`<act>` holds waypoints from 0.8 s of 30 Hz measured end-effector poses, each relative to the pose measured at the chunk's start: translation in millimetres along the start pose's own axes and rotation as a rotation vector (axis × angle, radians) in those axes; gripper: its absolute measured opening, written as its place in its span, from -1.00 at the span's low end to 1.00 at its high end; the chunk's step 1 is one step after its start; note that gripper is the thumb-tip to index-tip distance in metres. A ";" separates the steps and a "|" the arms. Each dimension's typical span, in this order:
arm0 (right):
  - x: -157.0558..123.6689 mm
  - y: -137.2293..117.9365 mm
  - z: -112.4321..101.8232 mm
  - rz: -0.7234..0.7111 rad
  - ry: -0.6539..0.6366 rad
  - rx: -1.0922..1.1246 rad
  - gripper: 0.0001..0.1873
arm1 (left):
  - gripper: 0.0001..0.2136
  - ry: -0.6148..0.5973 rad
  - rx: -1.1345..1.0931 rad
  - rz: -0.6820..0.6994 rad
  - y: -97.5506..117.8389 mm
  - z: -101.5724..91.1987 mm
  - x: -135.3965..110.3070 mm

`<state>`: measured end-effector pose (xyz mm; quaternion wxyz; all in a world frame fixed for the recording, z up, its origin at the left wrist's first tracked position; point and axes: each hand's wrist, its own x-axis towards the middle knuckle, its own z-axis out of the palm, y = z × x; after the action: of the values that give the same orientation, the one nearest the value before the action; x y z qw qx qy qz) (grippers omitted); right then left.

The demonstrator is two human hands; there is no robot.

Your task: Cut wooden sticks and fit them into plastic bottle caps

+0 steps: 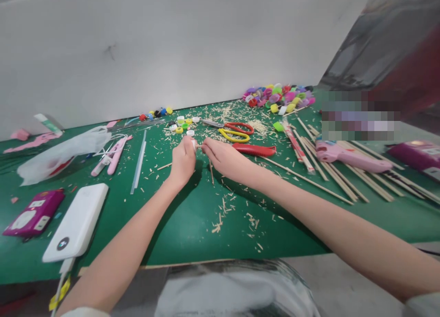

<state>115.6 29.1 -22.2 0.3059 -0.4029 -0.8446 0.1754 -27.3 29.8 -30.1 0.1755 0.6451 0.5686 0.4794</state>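
Over the middle of the green table [192, 225], my left hand [183, 162] is closed, pinching a small white cap [194, 145] at its fingertips. My right hand [220, 156] is closed too, its fingers gripping a thin wooden stick [211, 169] that hangs down from the hand towards the table. The fingertips of both hands meet at the cap. Wood shavings [223, 211] lie scattered below my hands.
Yellow and red scissors [233, 130] and a red cutter [254, 149] lie just beyond my hands. Long wooden sticks [330, 170] and a pink glue gun [347, 155] are to the right, coloured caps [278, 97] at the back. A white power bank [77, 223], purple box [32, 214] and plastic bag [65, 152] lie left.
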 end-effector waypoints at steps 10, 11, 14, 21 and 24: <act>-1.5 3.6 7.6 -0.067 -0.044 0.115 -0.78 | -0.63 -0.009 0.153 0.114 -11.0 2.2 -3.0; -2.1 3.3 8.4 -0.071 -0.037 0.112 -0.79 | -0.64 -0.010 0.170 0.113 -11.2 3.2 -3.9; -4.0 1.9 10.7 -0.065 -0.018 0.114 -0.82 | -0.66 -0.007 0.207 0.103 -11.2 6.3 -6.8; -4.4 -1.8 18.5 -0.049 0.019 0.133 -0.80 | -0.59 0.006 0.270 0.070 -8.6 8.4 -11.8; -3.1 -4.2 20.2 -0.009 0.022 0.153 -0.81 | -0.60 -0.006 0.280 0.054 -5.9 7.6 -11.6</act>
<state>101.4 23.0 -36.2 0.3461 -0.3764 -0.8271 0.2333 -23.2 23.5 -43.2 0.0723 0.6797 0.6119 0.3979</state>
